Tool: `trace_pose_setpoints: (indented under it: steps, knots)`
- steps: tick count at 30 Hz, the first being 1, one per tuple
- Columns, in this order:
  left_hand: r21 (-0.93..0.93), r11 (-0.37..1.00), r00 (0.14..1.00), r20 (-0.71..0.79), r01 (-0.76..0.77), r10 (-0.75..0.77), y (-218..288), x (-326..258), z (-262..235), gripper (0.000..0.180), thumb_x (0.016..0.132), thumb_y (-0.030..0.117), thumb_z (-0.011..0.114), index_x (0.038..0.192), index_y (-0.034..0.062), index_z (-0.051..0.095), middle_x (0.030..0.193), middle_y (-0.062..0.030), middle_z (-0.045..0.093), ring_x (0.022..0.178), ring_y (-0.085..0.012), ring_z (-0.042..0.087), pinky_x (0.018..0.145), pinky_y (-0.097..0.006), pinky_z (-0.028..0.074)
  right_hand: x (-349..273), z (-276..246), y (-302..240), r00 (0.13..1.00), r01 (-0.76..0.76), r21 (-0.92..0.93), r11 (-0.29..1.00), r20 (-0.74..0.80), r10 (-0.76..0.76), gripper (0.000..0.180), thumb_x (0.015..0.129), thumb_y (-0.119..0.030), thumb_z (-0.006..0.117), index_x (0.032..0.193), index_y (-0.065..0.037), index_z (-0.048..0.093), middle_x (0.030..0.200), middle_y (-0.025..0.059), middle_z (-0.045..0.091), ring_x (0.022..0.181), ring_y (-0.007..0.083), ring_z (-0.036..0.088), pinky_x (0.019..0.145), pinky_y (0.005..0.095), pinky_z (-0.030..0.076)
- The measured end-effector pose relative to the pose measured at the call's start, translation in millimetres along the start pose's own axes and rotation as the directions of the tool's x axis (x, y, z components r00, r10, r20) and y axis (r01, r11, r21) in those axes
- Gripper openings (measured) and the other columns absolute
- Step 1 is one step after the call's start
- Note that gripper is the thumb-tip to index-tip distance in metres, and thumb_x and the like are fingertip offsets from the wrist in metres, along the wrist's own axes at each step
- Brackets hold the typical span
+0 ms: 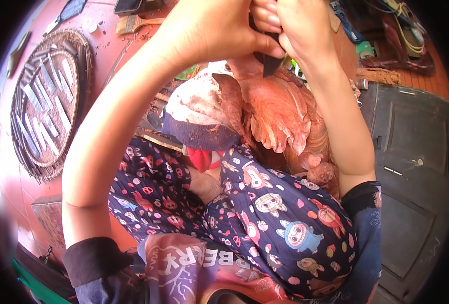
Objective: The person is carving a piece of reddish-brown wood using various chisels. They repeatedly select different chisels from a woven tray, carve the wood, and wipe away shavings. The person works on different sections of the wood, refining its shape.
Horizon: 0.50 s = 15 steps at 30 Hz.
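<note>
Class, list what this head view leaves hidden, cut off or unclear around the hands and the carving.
- Tool: only a dark blade shows; both hands cover its handle.
- Left hand, right hand: fingertips cut off by the top edge.
- Wood carving: lower part hidden behind the patterned knees; its whole shape is unclear.

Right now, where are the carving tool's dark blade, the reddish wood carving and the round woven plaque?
Dark blade (270, 65), head view: on the flat of the blade below the hands.
Reddish wood carving (280, 109), head view: on its carved middle.
Round woven plaque (45, 104), head view: on its centre panel.
</note>
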<state>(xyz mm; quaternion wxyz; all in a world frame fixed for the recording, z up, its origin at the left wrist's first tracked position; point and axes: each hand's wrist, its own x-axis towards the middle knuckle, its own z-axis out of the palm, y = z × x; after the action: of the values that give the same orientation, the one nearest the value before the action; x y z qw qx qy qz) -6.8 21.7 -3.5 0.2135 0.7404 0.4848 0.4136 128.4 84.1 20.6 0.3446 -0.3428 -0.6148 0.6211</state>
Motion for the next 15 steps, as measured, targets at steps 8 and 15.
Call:
trace_pose_setpoints:
  steps: [8,15]
  knots:
    - [-0.092,0.996,1.000,0.025,-0.015,0.017,-17.2,5.0,-6.7,0.041,0.075,0.016,0.086,0.105,-0.0045,0.065,0.092,-0.0203,0.075,0.086,-0.0303,0.075,0.082,-0.038,0.059,4.2,1.9,5.8,0.983,0.124,0.247,0.961,0.101,-0.152,0.033,0.108,-0.037,0.055,0.090,-0.010,0.053,0.057,-0.0046,0.041,0.038,0.0048,0.031,0.034,0.0212,0.023]
    - [-0.227,0.970,0.994,0.035,-0.088,0.099,-2.6,3.5,-20.7,0.037,0.077,0.015,0.083,0.106,-0.0038,0.068,0.088,-0.0186,0.075,0.083,-0.0312,0.076,0.078,-0.039,0.059,19.1,4.4,19.1,0.888,0.423,0.199,0.884,0.101,-0.448,0.035,0.108,-0.039,0.054,0.087,-0.011,0.053,0.057,-0.0049,0.041,0.041,0.0047,0.034,0.038,0.0218,0.025]
